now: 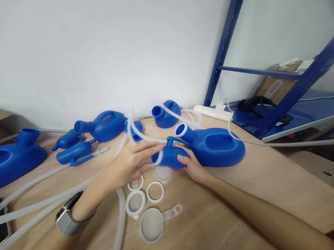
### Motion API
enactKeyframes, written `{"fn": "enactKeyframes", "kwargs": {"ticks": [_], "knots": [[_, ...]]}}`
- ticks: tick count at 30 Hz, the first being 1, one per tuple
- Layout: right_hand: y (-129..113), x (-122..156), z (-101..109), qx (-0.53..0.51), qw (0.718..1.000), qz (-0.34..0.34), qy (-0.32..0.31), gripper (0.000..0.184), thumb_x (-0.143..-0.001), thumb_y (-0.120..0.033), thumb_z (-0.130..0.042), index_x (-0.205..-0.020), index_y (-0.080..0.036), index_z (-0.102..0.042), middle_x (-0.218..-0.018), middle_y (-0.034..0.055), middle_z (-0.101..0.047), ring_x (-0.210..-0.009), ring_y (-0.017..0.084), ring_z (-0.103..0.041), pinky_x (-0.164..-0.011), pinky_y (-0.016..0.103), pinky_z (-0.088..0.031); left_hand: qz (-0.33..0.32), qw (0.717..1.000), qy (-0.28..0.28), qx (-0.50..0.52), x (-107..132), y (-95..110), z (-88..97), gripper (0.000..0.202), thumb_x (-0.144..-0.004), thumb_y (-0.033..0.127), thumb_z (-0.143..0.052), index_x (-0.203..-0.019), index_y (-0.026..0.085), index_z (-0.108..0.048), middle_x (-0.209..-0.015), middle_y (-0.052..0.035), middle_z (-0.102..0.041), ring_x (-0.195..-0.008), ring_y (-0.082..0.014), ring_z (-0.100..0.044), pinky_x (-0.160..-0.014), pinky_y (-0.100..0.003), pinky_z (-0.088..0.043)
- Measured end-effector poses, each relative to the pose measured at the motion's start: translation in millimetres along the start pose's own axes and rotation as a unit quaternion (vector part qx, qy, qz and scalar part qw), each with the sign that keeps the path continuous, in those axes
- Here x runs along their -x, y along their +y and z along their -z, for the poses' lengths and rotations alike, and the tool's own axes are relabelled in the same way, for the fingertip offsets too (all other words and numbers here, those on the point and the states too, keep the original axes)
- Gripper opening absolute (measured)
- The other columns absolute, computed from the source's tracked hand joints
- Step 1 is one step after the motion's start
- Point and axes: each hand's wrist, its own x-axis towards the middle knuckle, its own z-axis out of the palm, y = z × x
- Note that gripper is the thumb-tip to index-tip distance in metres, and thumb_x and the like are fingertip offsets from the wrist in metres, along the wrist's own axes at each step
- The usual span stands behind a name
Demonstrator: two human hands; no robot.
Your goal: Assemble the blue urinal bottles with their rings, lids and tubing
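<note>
In the head view, my right hand wraps around a blue plastic urinal cup, thumb on its near side. This cup lies on its side with its mouth to the left, a white ring around the rim. My left hand pinches that rim, fingers above and thumb below. Directly behind and to the right sits a blue urinal bottle with a white ring in its neck. Nearer me on the table lie a loose white ring and several round translucent caps, one a strap cap.
Several more blue bottles, such as one with a handle, and a loose blue cup stand along the wall. Clear tubes run across the table. A power strip and blue shelf frame are on the right.
</note>
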Motion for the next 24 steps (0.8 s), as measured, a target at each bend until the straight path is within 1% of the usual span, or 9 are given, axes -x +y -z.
{"fn": "enactKeyframes", "kwargs": {"ticks": [8, 10, 13, 16, 19, 20, 21, 22, 24], "knots": [[4.2, -2.0, 1.6, -0.009, 1.0, -0.01, -0.014, 0.054, -0.076, -0.052, -0.083, -0.122, -0.024, -0.074, -0.114, 0.0084, -0.076, -0.058, 0.017, -0.07, -0.048, 0.031, -0.059, -0.004, 1.0, 0.005, 0.022, 0.5, -0.7, -1.5, 0.055, -0.101, 0.012, -0.055, -0.153, 0.029, -0.054, -0.153, -0.011, -0.06, -0.133, -0.0257, -0.065, -0.111, -0.044, -0.056], [4.2, -1.4, 1.3, -0.009, 1.0, -0.01, -0.015, 0.055, -0.076, -0.052, -0.083, -0.122, -0.024, -0.075, -0.119, 0.0089, -0.075, -0.058, 0.016, -0.07, -0.048, 0.03, -0.059, 0.006, 1.0, 0.0, 0.03, 0.2, 1.7, 1.0, 0.052, -0.101, 0.015, -0.059, -0.15, 0.028, -0.057, -0.154, -0.0106, -0.059, -0.135, -0.0259, -0.064, -0.113, -0.044, -0.055], [1.6, -0.2, -0.9, -0.001, 1.0, -0.009, -0.019, 0.053, -0.076, -0.051, -0.083, -0.122, -0.026, -0.076, -0.13, 0.0084, -0.071, -0.061, 0.016, -0.07, -0.049, 0.03, -0.06, 0.04, 0.998, -0.013, 0.056, -0.5, 4.8, 5.3, 0.046, -0.099, 0.029, -0.068, -0.145, 0.027, -0.063, -0.151, -0.0087, -0.062, -0.137, -0.0274, -0.062, -0.116, -0.043, -0.052], [-4.9, 0.9, -4.5, 0.01, 1.0, -0.011, -0.014, 0.05, -0.075, -0.051, -0.083, -0.119, -0.028, -0.078, -0.138, 0.0078, -0.067, -0.073, 0.019, -0.073, -0.049, 0.029, -0.06, 0.105, 0.99, -0.006, 0.091, 0.1, 5.0, 6.8, 0.051, -0.096, 0.041, -0.072, -0.144, 0.027, -0.064, -0.146, -0.0074, -0.067, -0.131, -0.0293, -0.066, -0.113, -0.044, -0.055], [-12.6, 2.0, -7.7, 0.035, 0.999, 0.006, -0.004, 0.048, -0.07, -0.049, -0.086, -0.113, -0.029, -0.08, -0.141, 0.0067, -0.064, -0.101, 0.029, -0.073, -0.058, 0.032, -0.064, 0.165, 0.98, -0.013, 0.109, 2.6, 2.1, 5.8, 0.057, -0.092, 0.048, -0.074, -0.145, 0.027, -0.063, -0.142, -0.0087, -0.069, -0.117, -0.0294, -0.073, -0.099, -0.044, -0.064], [-14.6, 2.6, -8.4, 0.046, 0.999, 0.013, -0.003, 0.047, -0.068, -0.048, -0.088, -0.111, -0.03, -0.081, -0.139, 0.0061, -0.065, -0.109, 0.031, -0.07, -0.062, 0.033, -0.065, 0.167, 0.98, -0.023, 0.107, 3.4, 0.9, 5.5, 0.057, -0.093, 0.047, -0.074, -0.145, 0.028, -0.063, -0.141, -0.0086, -0.069, -0.114, -0.0286, -0.074, -0.096, -0.043, -0.066], [-15.9, 3.3, -8.9, 0.053, 0.998, 0.016, -0.004, 0.047, -0.067, -0.047, -0.089, -0.11, -0.03, -0.081, -0.136, 0.0057, -0.067, -0.112, 0.032, -0.069, -0.066, 0.034, -0.066, 0.156, 0.982, -0.031, 0.097, 4.0, -0.1, 5.3, 0.056, -0.093, 0.045, -0.074, -0.146, 0.03, -0.062, -0.14, -0.008, -0.069, -0.114, -0.0281, -0.074, -0.097, -0.043, -0.065], [-16.7, 4.1, -9.3, 0.055, 0.998, 0.014, -0.004, 0.047, -0.066, -0.047, -0.089, -0.11, -0.031, -0.081, -0.132, 0.0053, -0.069, -0.111, 0.032, -0.069, -0.066, 0.035, -0.066, 0.138, 0.986, -0.035, 0.083, 4.3, -0.8, 5.3, 0.055, -0.094, 0.041, -0.075, -0.147, 0.032, -0.061, -0.14, -0.0072, -0.069, -0.116, -0.0281, -0.073, -0.1, -0.043, -0.064], [-16.3, 6.0, -9.7, 0.049, 0.999, 0.003, -0.002, 0.048, -0.067, -0.047, -0.087, -0.112, -0.031, -0.081, -0.128, 0.005, -0.071, -0.104, 0.03, -0.07, -0.062, 0.033, -0.065, 0.09, 0.994, -0.029, 0.049, 4.2, -1.2, 5.4, 0.057, -0.095, 0.033, -0.075, -0.149, 0.035, -0.059, -0.141, -0.0062, -0.069, -0.124, -0.0284, -0.07, -0.107, -0.044, -0.059]]}}
